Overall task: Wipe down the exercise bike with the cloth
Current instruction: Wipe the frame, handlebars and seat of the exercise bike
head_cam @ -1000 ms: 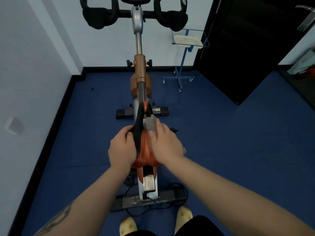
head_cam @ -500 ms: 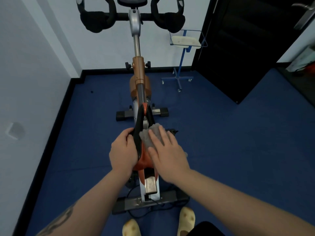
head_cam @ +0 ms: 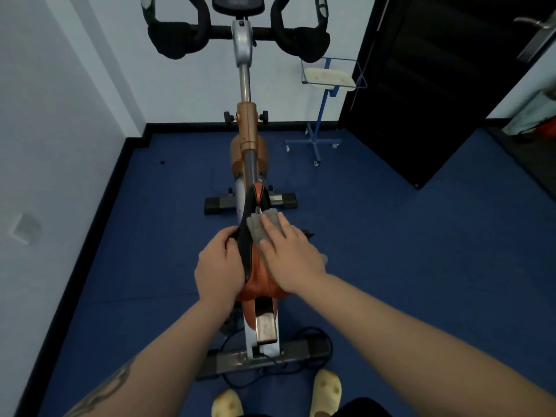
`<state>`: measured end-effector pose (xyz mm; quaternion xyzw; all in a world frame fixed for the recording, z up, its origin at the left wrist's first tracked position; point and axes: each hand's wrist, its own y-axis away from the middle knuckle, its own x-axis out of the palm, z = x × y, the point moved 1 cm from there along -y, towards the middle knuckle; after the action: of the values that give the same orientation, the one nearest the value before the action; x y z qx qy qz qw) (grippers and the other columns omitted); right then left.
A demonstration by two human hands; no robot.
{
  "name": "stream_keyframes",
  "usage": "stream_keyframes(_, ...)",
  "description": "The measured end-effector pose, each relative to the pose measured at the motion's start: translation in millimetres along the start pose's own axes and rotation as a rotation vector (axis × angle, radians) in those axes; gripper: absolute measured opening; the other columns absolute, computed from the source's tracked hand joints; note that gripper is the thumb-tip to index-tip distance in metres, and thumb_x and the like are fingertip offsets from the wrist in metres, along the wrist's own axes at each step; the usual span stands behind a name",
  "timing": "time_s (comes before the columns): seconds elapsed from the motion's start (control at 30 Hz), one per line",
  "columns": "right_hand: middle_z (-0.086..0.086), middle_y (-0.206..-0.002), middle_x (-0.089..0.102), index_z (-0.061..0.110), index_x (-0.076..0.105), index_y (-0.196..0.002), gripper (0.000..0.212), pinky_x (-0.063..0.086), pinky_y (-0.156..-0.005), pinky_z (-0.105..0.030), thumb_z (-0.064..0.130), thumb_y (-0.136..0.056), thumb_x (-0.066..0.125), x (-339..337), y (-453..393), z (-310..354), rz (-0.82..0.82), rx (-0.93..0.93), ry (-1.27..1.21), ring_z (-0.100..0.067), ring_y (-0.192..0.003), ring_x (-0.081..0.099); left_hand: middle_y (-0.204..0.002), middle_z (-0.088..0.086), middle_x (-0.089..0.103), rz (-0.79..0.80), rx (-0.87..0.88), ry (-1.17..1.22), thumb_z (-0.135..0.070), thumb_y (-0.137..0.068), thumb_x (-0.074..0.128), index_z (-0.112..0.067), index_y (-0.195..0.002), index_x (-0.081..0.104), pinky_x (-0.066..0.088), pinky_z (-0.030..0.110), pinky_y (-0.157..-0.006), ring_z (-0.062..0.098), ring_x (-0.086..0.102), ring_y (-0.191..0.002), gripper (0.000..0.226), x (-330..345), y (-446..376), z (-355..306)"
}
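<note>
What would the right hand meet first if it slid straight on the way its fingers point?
Likely the saddle's narrow nose; the right hand presses the grey cloth toward it. Beyond that, the seat post, though depth is unclear.

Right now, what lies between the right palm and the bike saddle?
In the head view, the grey cloth lies between the right hand and the saddle; the hand's straight fingers press it flat there. The left hand grips the saddle's other side.

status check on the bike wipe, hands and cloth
Left hand grips saddle edge. Right hand presses grey cloth flat on saddle. Nothing in the way.
</note>
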<state>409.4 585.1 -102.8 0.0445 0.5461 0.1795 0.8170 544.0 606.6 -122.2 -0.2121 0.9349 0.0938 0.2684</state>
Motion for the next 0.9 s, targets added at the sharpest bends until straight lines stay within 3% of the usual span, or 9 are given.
stream_keyframes(0.1, 0.002, -0.165, -0.005, 0.036, 0.005, -0.155, 0.057, 0.016, -0.119, -0.050, 0.050, -0.101, 0.013, 15.7, 29.8, -1.6, -0.102, -0.098, 0.133, -0.026, -0.150, 0.000, -0.096, -0.018, 0.063, 0.003, 0.012, 0.007, -0.022, -0.101, 0.040, -0.033, -0.117, 0.064, 0.047, 0.032, -0.078, 0.003, 0.057, -0.086, 0.031, -1.1, 0.8, 0.2)
stream_keyframes(0.2, 0.007, -0.164, -0.005, 0.037, 0.005, -0.155, 0.058, 0.014, -0.120, -0.048, 0.052, -0.099, 0.011, 12.3, 31.8, -11.7, -0.083, -0.172, 0.120, -0.020, -0.151, -0.006, -0.098, -0.016, 0.063, -0.004, 0.037, -0.015, -0.021, -0.100, 0.040, -0.031, -0.118, 0.064, 0.047, 0.033, -0.078, 0.007, 0.058, -0.089, 0.032, -1.3, -1.0, -1.1)
stream_keyframes(0.33, 0.009, -0.164, -0.010, 0.038, 0.004, -0.155, 0.054, 0.021, -0.117, -0.047, 0.047, -0.104, 0.019, -0.3, 3.8, -4.5, -0.001, -0.049, -0.005, -0.020, -0.151, 0.001, -0.094, -0.021, 0.059, -0.003, 0.020, -0.019, -0.021, -0.101, 0.039, -0.031, -0.118, 0.064, 0.043, 0.027, -0.073, 0.000, 0.055, -0.083, 0.032, -0.3, 0.2, 0.2)
stream_keyframes(0.47, 0.004, -0.165, -0.002, 0.035, 0.006, -0.155, 0.058, 0.012, -0.120, -0.050, 0.050, -0.100, 0.012, 22.3, 42.9, -4.6, -0.141, -0.149, 0.164, -0.025, -0.151, -0.003, -0.090, -0.025, 0.057, -0.005, 0.017, -0.007, -0.020, -0.101, 0.040, -0.031, -0.117, 0.065, 0.040, 0.021, -0.068, -0.004, 0.054, -0.082, 0.032, -1.5, 1.6, 0.1)
stream_keyframes(0.53, 0.006, -0.165, -0.001, 0.037, 0.007, -0.155, 0.058, 0.014, -0.120, -0.050, 0.051, -0.099, 0.013, 17.8, 37.1, -9.2, -0.130, -0.179, 0.143, -0.022, -0.151, -0.004, -0.090, -0.023, 0.058, -0.018, 0.022, -0.015, -0.021, -0.101, 0.040, -0.030, -0.117, 0.065, 0.040, 0.024, -0.068, -0.002, 0.053, -0.081, 0.031, -1.3, -1.2, -0.7)
stream_keyframes(0.63, 0.008, -0.164, -0.007, 0.038, 0.007, -0.155, 0.054, 0.021, -0.118, -0.048, 0.048, -0.104, 0.019, 1.9, 5.8, -6.4, -0.033, -0.081, 0.017, -0.021, -0.151, 0.001, -0.095, -0.018, 0.060, -0.009, 0.025, -0.044, -0.021, -0.101, 0.040, -0.029, -0.119, 0.064, 0.040, 0.027, -0.069, 0.002, 0.054, -0.084, 0.032, 0.8, -1.2, -1.1)
stream_keyframes(0.77, 0.005, -0.164, -0.009, 0.037, 0.002, -0.155, 0.056, 0.015, -0.119, -0.052, 0.050, -0.103, 0.016, 17.0, 23.5, -0.8, -0.082, -0.081, 0.104, -0.024, -0.151, -0.003, -0.095, -0.020, 0.061, -0.008, 0.018, -0.029, -0.021, -0.101, 0.039, -0.030, -0.118, 0.064, 0.038, 0.017, -0.065, -0.009, 0.052, -0.080, 0.032, -0.7, 0.7, 1.4)
stream_keyframes(0.9, 0.008, -0.164, -0.008, 0.038, 0.004, -0.155, 0.056, 0.015, -0.119, -0.050, 0.051, -0.102, 0.016, 13.9, 21.5, -8.0, -0.088, -0.132, 0.113, -0.022, -0.151, -0.005, -0.098, -0.016, 0.064, -0.022, 0.024, -0.020, -0.020, -0.100, 0.041, -0.030, -0.117, 0.065, 0.041, 0.025, -0.068, -0.002, 0.055, -0.080, 0.031, 0.0, -2.0, -0.5)
